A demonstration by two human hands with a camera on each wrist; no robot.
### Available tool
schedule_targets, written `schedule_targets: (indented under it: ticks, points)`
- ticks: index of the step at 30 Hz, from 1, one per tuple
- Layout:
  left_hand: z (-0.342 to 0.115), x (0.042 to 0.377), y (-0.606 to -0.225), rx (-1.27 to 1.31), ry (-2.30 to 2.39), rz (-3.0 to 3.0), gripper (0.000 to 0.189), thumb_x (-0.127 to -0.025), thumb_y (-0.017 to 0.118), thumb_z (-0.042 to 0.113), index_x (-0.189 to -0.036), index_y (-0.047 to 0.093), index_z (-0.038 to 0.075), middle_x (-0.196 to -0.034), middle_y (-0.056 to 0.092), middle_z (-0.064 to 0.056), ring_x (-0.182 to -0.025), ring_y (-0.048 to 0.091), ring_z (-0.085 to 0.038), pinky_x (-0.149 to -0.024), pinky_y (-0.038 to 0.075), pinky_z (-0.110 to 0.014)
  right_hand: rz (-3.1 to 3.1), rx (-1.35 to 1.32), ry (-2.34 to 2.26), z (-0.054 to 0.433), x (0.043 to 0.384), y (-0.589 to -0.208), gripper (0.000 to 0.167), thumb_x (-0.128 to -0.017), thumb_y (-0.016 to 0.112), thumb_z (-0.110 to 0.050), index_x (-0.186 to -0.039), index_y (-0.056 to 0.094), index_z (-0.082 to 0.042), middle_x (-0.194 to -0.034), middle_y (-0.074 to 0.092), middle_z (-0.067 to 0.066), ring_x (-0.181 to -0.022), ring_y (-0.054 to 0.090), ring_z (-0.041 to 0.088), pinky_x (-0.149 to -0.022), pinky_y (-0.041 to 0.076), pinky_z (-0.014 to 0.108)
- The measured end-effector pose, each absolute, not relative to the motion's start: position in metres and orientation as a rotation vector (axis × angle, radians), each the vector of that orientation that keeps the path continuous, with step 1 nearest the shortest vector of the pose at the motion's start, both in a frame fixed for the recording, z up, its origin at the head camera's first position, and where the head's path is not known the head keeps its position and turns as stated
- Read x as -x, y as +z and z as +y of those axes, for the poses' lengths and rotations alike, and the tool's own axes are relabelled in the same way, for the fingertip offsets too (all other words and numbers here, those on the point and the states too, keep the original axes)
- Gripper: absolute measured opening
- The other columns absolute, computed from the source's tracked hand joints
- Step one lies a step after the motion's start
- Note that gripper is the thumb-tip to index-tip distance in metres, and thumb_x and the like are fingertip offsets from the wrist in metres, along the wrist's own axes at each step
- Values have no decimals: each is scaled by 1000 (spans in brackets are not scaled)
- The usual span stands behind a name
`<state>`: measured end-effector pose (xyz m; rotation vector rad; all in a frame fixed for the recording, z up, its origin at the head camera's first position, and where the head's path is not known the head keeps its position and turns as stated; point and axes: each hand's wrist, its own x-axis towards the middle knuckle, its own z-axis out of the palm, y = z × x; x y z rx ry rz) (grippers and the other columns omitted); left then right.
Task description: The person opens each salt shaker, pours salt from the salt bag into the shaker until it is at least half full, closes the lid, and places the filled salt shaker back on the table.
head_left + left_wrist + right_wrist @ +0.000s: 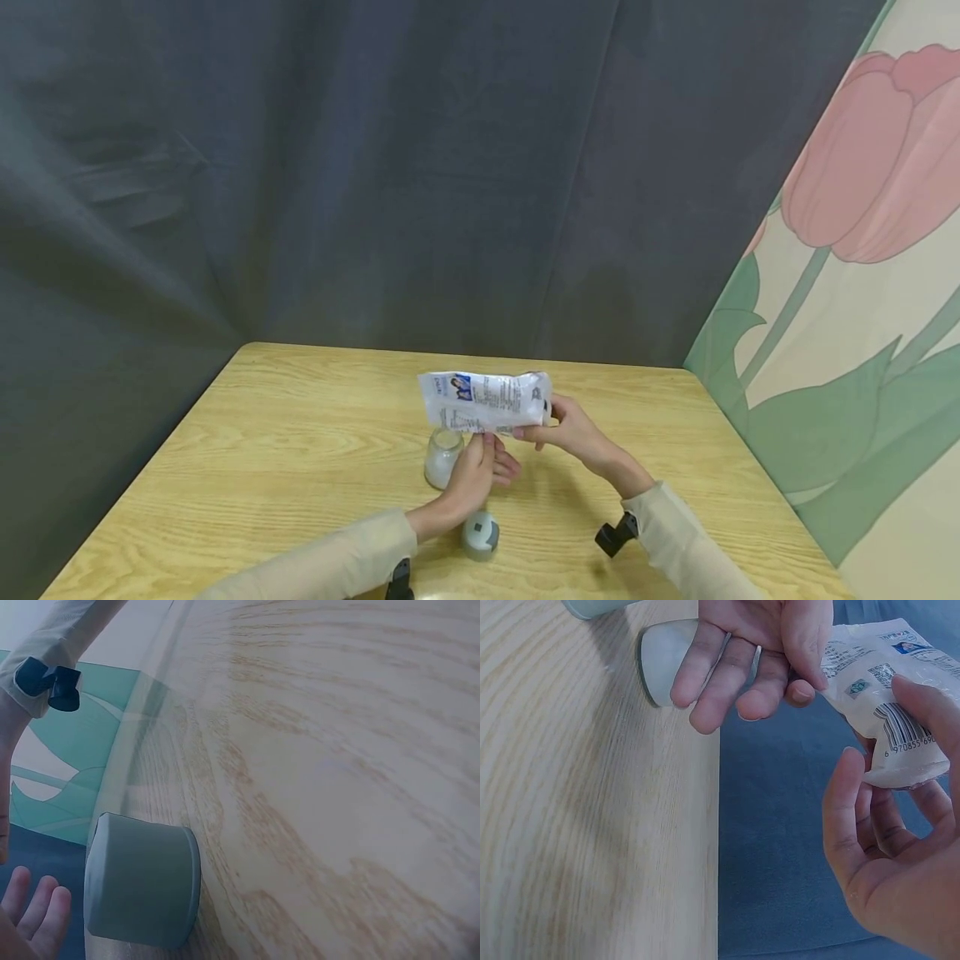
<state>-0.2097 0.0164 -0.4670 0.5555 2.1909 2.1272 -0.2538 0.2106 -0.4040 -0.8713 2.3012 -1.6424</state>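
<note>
A white printed plastic bag (486,402) is held up over the table, lying sideways in the head view. My right hand (577,433) grips its right end, thumb in front; a barcode shows near that end in the right wrist view. At the bag's lower edge, the thumb and forefinger of my left hand (472,473) pinch it, while the other fingers (714,690) extend loosely. Just left of that hand stands an open glass jar (442,460) with white contents. A short grey-green cylinder (480,536) rests on the table below my left wrist.
The wooden table (300,433) has a dark curtain (420,208) along its back and left. A wall with a painted tulip (855,158) borders the right side. Each sleeve carries a black wrist camera (617,534).
</note>
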Motion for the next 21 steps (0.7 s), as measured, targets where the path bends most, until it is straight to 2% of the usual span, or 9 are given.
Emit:
schedule_targets:
  ticks: [5,10,12,18,21]
  points:
    - [16,209,-467,-563,2147,2179,36,-111,16,22,-106,42,-2,-91,67,-16,-89,67,-43,-79,60,-47,2301,873,-1640,211,254,-405,39,-91,72,-11,-129,60,-10,-124,64,10,-103,55,29,-67,57,38]
    - [16,207,-463,-560,2147,2188,37,-111,16,21,-106,42,-5,-91,67,-20,-88,68,-42,-77,60,-44,2308,873,-1637,211,255,-404,38,-91,72,-12,-127,62,-10,-123,65,10,-102,56,29,-68,56,37]
    - [16,206,-459,-553,2148,2189,38,-111,16,19,-106,43,-7,-92,67,-23,-88,67,-44,-77,60,-45,2311,875,-1637,210,255,-404,37,-91,72,-12,-127,63,-11,-122,66,9,-102,57,28,-68,56,37]
    - [13,194,-439,-550,2169,2153,34,-111,15,9,-102,43,-9,-91,63,-32,-90,63,-54,-81,56,-58,2313,899,-1632,210,256,-405,36,-91,72,-10,-125,63,-9,-121,67,8,-101,58,26,-67,56,37]
    - [11,188,-431,-556,2174,2149,34,-111,16,9,-102,43,-10,-91,63,-33,-90,62,-56,-82,55,-59,2316,900,-1623,210,257,-406,35,-91,72,-11,-125,63,-9,-121,67,8,-102,58,26,-67,56,38]
